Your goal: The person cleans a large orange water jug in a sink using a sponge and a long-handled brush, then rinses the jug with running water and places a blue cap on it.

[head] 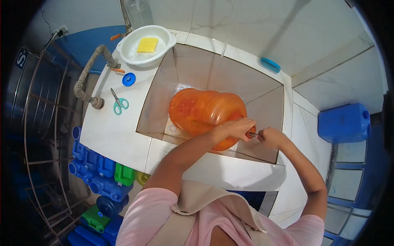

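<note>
A large orange plastic water jug point(206, 107) lies on its side in a tiled sink basin point(261, 80), its mouth towards the right. My left hand point(241, 127) grips the jug at its neck. Just right of the mouth, my right hand point(272, 137) is closed around a thin rod-like handle point(253, 135). The handle runs into the jug's opening, and its far end is hidden inside. On the white counter left of the basin lie scissors with teal handles point(119, 103) and a round blue cap point(129, 79).
A white plastic basin point(124, 50) holds suds and a yellow sponge point(147, 45). A blue brush point(270, 65) sits on the back ledge. Pipework point(80, 83) rises at the left. A blue jerrycan point(343, 123) stands right; several blue and green containers point(112, 187) are below left.
</note>
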Demonstrator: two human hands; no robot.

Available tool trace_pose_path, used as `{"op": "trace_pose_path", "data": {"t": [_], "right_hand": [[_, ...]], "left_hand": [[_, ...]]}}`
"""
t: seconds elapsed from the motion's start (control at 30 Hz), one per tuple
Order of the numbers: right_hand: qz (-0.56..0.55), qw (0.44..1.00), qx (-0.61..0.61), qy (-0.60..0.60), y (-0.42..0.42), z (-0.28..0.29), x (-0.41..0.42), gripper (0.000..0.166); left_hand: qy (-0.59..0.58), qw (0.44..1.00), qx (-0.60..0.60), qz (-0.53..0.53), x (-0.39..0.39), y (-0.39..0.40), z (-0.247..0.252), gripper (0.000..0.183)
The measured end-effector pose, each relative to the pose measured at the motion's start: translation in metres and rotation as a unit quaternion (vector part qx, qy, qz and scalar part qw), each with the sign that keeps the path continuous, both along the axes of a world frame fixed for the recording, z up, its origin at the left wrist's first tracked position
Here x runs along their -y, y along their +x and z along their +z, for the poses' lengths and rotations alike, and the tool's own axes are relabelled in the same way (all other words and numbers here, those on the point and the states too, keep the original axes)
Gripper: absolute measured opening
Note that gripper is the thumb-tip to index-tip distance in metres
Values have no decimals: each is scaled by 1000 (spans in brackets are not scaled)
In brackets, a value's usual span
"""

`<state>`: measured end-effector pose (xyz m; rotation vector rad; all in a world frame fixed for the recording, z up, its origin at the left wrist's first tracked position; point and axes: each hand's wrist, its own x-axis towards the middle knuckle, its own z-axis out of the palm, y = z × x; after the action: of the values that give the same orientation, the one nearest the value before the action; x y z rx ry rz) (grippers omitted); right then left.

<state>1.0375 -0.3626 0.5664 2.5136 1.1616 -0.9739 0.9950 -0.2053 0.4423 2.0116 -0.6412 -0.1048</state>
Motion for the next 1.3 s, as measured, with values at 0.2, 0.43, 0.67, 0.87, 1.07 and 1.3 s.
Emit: {"op": "trace_pose_path", "data": {"t": [0.2,0.43,0.67,0.87,1.07,1.3], "right_hand": [[-80,983,124,107,-22,-30,9,28],[-82,995,-37,49,0,-8,-1,28],[31,998,26,46,11,-17,-8,28],[-50,990,103,87,-15,-37,3,26],[5,1000,2,8,6,-6,-11,30],[19,991,130,22,-20,0,-9,33]], "left_hand": [[-15,998,54,22,-5,6,-6,44],[-14,1000,17,-16,-8,3,-3,44],[-14,999,-15,-41,-8,10,-4,46],[-29,999,28,-29,-9,15,-7,47],[-23,998,-2,-59,-12,12,0,50],[-51,995,-38,-72,-15,9,-4,50]]}}
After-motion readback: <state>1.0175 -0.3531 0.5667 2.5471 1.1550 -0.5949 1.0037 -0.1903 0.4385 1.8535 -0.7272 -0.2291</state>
